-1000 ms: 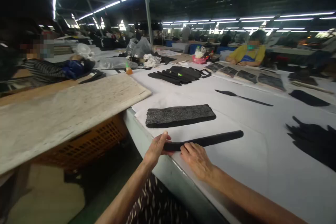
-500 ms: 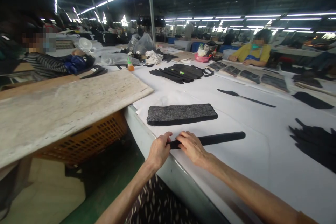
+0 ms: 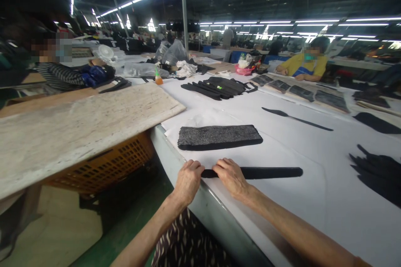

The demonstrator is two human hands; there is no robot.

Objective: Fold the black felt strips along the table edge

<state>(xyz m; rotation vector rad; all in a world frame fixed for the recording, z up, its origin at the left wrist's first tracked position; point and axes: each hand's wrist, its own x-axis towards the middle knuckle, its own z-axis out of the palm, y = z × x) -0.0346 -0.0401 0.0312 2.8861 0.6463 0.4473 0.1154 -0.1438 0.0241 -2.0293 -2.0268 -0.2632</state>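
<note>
A long black fabric strip (image 3: 271, 172) lies on the white-covered table, running to the right from the near edge. My left hand (image 3: 189, 179) grips its left end at the table edge, fingers curled over it. A short way along, my right hand (image 3: 230, 176) pinches the same strip, its fingers bent downward. A little black strip shows between the two hands. Just beyond lies a neat stack of grey-and-black strips (image 3: 219, 137), with a black near side. Neither hand touches that stack.
Black fabric pieces (image 3: 216, 87) lie farther back, and a dark bunch (image 3: 377, 175) at right. One thin black piece (image 3: 296, 119) rests alone. A worn board (image 3: 87, 129) juts in at left above an orange crate (image 3: 106, 164). A person in yellow (image 3: 302, 64) sits across.
The strip's far end has swung toward me, and it now lies straighter across the table. Both hands remain on the strip, with the left fingers more curled over its end.
</note>
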